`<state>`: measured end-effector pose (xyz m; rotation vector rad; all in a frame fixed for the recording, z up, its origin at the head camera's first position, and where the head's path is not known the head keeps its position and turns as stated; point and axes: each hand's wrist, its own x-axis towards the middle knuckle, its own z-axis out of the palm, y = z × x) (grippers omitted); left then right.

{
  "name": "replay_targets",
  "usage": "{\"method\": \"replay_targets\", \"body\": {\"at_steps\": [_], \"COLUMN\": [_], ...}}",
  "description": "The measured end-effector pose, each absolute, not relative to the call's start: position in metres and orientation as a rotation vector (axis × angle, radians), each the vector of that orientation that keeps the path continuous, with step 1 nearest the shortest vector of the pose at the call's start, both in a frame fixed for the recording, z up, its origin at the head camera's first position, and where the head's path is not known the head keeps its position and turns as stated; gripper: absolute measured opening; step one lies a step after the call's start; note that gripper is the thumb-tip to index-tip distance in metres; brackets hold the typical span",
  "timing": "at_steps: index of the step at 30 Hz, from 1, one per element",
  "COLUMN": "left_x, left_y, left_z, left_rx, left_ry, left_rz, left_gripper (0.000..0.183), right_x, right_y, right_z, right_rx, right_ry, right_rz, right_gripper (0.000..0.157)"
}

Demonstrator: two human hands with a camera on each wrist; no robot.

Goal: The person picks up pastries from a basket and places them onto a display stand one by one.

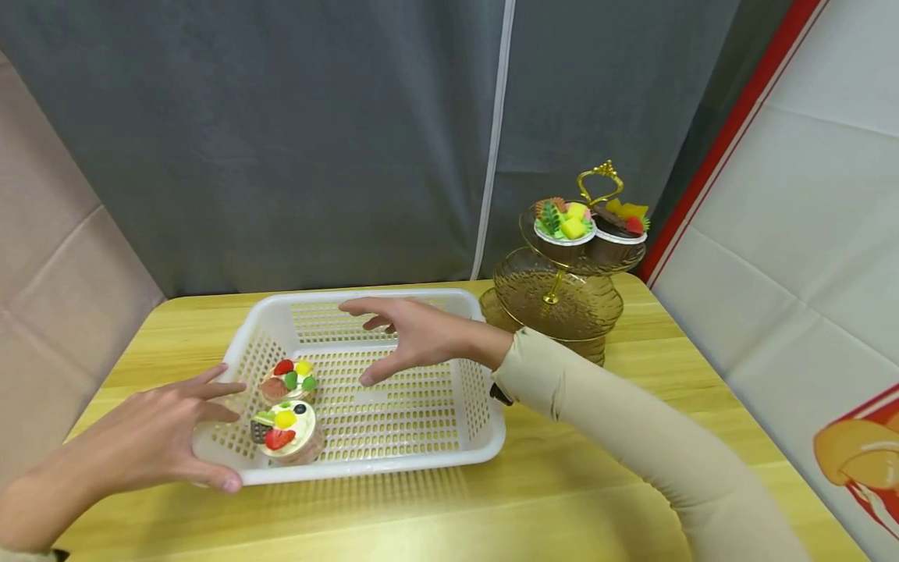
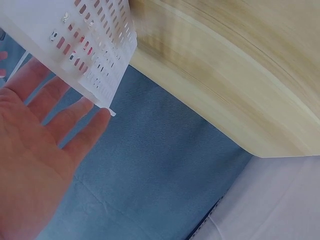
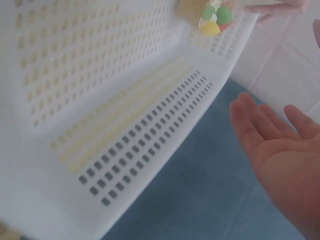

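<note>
Head view: the white, perforated, rectangular plastic basket (image 1: 379,466) looks light and slightly flexible, best taken by its rim at 2 opposite ends, with 2 fruit-topped cream dessert cups (image 1: 296,425) inside its left end. Your left hand (image 1: 161,425) spreads unclenched at the left rim, contact unclear; your right hand (image 1: 417,334) hangs above, grasping nothing, and the pale wooden table (image 1: 555,484) lies beneath.

The basket (image 1: 372,467) is white (gridded with slots), the tiered stand (image 1: 572,312) amber and gold.
</note>
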<state>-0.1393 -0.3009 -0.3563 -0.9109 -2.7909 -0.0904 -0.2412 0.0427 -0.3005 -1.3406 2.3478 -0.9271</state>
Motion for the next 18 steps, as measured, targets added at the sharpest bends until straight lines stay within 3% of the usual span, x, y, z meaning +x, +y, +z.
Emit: {"method": "replay_targets", "body": {"at_steps": [18], "left_x": [-0.140], "left_y": [-0.302], "left_z": [-0.357], "left_rx": [-0.933], "left_ry": [-2.751], "left_rz": [-0.121], "left_gripper": [0.075], "right_x": [-0.226], "right_y": [-0.008], "right_z": [-0.341], "right_rx": [-1.354], "right_ry": [2.233], "right_rz": [-0.763], "right_gripper": [0.083]}}
